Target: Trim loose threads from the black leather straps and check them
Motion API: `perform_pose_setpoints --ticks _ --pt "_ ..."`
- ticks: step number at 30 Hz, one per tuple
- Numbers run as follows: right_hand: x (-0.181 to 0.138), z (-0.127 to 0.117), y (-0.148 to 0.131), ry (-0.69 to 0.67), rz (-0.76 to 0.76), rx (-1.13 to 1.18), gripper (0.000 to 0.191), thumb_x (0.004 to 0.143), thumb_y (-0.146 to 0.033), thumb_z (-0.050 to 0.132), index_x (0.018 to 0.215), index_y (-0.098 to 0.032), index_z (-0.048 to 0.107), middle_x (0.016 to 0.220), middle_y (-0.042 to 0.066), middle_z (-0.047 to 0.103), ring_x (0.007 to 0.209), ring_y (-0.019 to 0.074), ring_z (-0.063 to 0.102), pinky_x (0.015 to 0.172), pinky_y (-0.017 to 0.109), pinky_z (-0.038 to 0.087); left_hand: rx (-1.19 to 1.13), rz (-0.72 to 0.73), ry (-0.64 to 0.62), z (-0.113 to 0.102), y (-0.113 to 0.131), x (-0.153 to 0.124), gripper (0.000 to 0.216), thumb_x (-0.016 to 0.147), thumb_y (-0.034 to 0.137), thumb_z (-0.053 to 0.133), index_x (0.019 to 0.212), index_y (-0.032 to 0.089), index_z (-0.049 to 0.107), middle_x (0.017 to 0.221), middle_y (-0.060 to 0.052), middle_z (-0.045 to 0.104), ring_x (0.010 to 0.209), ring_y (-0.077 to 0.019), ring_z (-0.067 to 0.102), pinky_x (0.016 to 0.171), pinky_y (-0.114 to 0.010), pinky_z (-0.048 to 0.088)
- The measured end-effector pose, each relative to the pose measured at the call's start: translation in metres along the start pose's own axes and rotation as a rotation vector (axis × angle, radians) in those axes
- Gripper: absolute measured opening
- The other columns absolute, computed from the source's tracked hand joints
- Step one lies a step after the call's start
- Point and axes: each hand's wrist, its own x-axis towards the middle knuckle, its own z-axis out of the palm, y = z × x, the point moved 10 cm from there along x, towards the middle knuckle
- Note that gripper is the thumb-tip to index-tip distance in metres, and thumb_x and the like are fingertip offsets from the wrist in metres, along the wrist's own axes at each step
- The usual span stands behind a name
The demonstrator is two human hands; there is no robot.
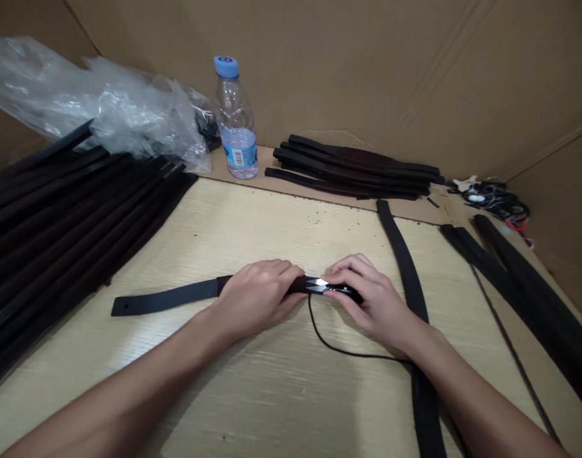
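- The black strap [166,297] lies flat on the desk [252,222], crosswise in front of the person, its punched tail end pointing left. Both hands work at it, close together, which seems to steady it against the desk.
- The left hand [257,299] is nearly closed, fingers curled over the strap's top edge, gripping it just left of the middle.
- The right hand [374,299] is cupped and only partly closed, holding the strap's other end, with its fingers near a glossy piece [318,285] on the strap. What that piece is, I can't quite tell.
- A thin black cord [350,350] loops from under the strap toward the right wrist — it looks loose, not pulled tight.
- Beyond the strap, on the left, lies a wide bank of black straps [66,222], laid side by side, apparently kept in order.
- Behind the strap sit a smaller stack of straps [352,168] and a water bottle [236,121], set back out of the way.
- Right of the strap, a long single strap [405,273] runs down the desk.
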Motion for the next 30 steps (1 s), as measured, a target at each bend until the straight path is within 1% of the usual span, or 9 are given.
perform_pose_setpoints --ticks 15,20,26,30 --pt "0.001 -0.001 -0.002 0.03 0.004 -0.046 0.012 0.091 -0.017 0.055 0.1 -0.017 0.063 0.094 0.01 0.059 0.091 0.0234 0.054 0.077 0.039 0.05 -0.015 0.009 -0.004 0.002 0.0 0.001 0.022 0.093 0.036 0.05 0.102 0.019 0.06 0.092 -0.005 0.068 0.084 -0.0228 0.065 0.07 -0.034 0.049" --pt "0.002 0.001 -0.005 0.034 0.003 -0.054 0.012 0.091 -0.015 0.053 0.098 -0.015 0.063 0.092 0.01 0.058 0.089 0.0233 0.055 0.076 0.038 0.05 -0.034 0.001 0.003 0.002 -0.001 0.001 0.023 0.093 0.037 0.051 0.101 0.017 0.06 0.092 -0.006 0.069 0.084 -0.0234 0.066 0.07 -0.035 0.05" --pt "0.003 0.008 -0.007 -0.012 0.039 -0.061 0.01 0.092 -0.016 0.051 0.096 -0.016 0.06 0.093 0.011 0.057 0.089 0.0243 0.054 0.077 0.04 0.05 -0.038 -0.035 0.018 0.001 -0.002 0.0 0.024 0.092 0.036 0.052 0.102 0.016 0.06 0.095 -0.007 0.071 0.086 -0.0246 0.067 0.072 -0.036 0.052" --pt "0.004 0.01 -0.008 -0.018 0.056 -0.054 0.009 0.092 -0.017 0.051 0.095 -0.018 0.058 0.092 0.01 0.057 0.088 0.0247 0.054 0.076 0.041 0.051 -0.038 -0.037 0.026 0.0 -0.002 0.001 0.024 0.091 0.036 0.052 0.102 0.016 0.061 0.095 -0.007 0.071 0.086 -0.025 0.067 0.071 -0.036 0.052"
